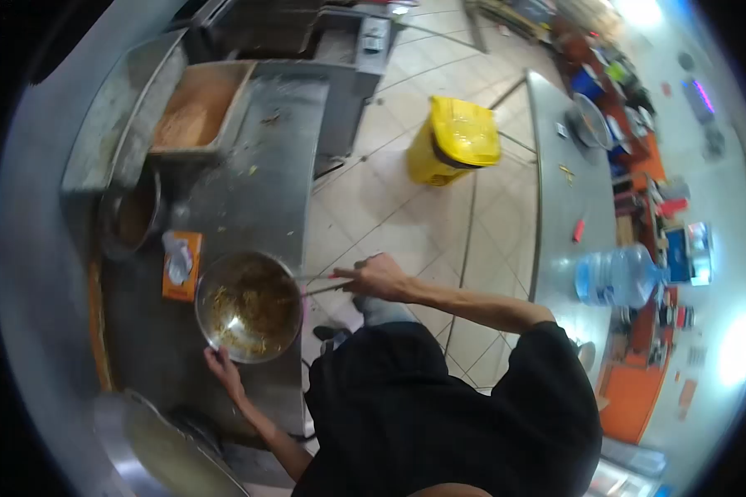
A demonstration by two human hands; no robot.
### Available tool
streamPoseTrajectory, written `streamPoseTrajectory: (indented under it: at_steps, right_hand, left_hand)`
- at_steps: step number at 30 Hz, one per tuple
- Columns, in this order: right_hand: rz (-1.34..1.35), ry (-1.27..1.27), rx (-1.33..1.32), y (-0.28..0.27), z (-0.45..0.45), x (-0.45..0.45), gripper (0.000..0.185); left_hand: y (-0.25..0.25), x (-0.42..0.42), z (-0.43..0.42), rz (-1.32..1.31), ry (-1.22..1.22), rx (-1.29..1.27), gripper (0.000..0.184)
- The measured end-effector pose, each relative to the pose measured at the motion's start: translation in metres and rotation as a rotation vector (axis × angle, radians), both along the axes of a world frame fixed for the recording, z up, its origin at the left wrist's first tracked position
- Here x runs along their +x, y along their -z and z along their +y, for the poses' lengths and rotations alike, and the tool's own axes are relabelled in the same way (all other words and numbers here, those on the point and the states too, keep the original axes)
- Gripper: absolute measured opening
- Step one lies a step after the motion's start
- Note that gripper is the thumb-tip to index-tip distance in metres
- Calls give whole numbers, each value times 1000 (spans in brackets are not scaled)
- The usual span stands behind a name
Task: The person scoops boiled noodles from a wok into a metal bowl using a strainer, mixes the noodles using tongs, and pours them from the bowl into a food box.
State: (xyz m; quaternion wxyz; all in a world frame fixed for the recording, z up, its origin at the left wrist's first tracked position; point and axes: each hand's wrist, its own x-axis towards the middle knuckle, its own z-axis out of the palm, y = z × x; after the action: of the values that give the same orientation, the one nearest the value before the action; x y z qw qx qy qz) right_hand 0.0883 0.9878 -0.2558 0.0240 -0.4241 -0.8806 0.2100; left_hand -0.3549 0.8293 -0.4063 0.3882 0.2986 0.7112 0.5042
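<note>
A round metal bowl stands on the steel worktop, near its edge. Inside it lies a brownish-yellow mix of shredded food. My left hand is closed on the bowl's near-left rim. My right hand is wrapped around the handle end of what look like metal tongs; two thin arms run from the fist toward the bowl. Where their tips meet the food is blurred. Just behind the bowl sits an orange box with a whitish crumpled bag on it.
Farther along the worktop are a dark pot and a tray of orange-brown contents. A large pot is at lower left. A yellow lidded bin stands on the tiled floor. At right, a steel table bears a water jug.
</note>
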Motion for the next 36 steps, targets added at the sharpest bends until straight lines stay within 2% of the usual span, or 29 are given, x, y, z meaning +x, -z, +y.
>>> streamPoseTrajectory:
  at_steps: [1, 2, 4, 6, 10, 13, 16, 18, 19, 20, 23, 25, 26, 28, 31, 34, 36]
  right_hand:
    - [68, 97, -48, 1, 7, 4, 44]
    - [165, 183, -16, 6, 13, 7, 47]
    - [326, 338, 6, 24, 40, 7, 48]
    - [427, 448, -2, 42, 75, 2, 46]
    - [614, 591, 2, 132, 146, -39, 49]
    - [525, 289, 146, 155, 187, -59, 53]
    - [626, 411, 361, 119, 200, -39, 57]
    - [806, 307, -456, 117, 215, -17, 60]
    - [856, 252, -869, 116, 219, -4, 62]
    - [852, 247, -922, 107, 219, 9, 63]
    - [908, 259, -1321, 28, 250, 86, 65]
    - [990, 254, -1176, 16, 281, 147, 71]
    - [1075, 267, -1108, 12, 300, 180, 67]
    - [1113, 436, -1026, -2, 338, 247, 64]
    - [1180, 828, -809, -4, 383, 338, 52]
    - [1184, 1116, -614, -14, 419, 424, 55]
    - [1201, 1243, -527, -42, 431, 462, 56]
  left_hand:
    - [-25, 22, 3, 33, -107, -41, 18]
    - [-54, 41, 4, 36, -86, -137, 18]
    - [-42, 52, -12, 9, -219, -155, 16]
    - [-56, 77, -22, -93, -170, -207, 15]
    - [-67, 139, -17, -171, -420, -213, 15]
    - [-68, 175, -16, -170, -518, -165, 12]
    - [-63, 203, -3, -115, -667, -76, 10]
    - [-97, 238, 33, -121, -656, -96, 9]
    - [-117, 256, 53, -127, -640, -113, 9]
    - [-127, 269, 72, -136, -597, -102, 9]
    - [-154, 308, 142, -147, -447, -98, 9]
    - [-174, 344, 213, -135, -339, -117, 10]
    - [-177, 362, 249, -149, -277, -108, 11]
    - [-173, 398, 324, -189, -140, -96, 15]
    - [-155, 459, 439, -164, 149, -81, 18]
    - [-158, 540, 559, -329, 376, -100, 8]
    - [-139, 582, 616, -349, 519, -34, 9]
